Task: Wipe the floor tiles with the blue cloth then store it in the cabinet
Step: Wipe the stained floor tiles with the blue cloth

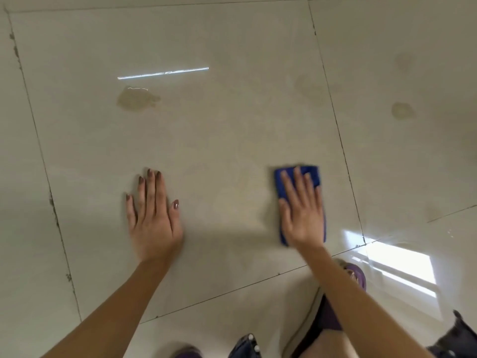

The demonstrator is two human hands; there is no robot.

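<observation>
A folded blue cloth lies flat on a large beige floor tile. My right hand presses down on it with fingers spread, covering most of it; blue edges show beyond the fingertips and along both sides. My left hand rests palm-down on the same tile to the left, fingers together, holding nothing. A brownish wet stain sits farther away on the tile, up and left of both hands. Fainter round marks show on the neighbouring tile at the right. No cabinet is in view.
Dark grout lines divide the tiles. A purple shoe and bent knees are at the bottom right, just behind my right arm. Bright window light reflects on the floor at the right; a thin lamp reflection lies above the stain.
</observation>
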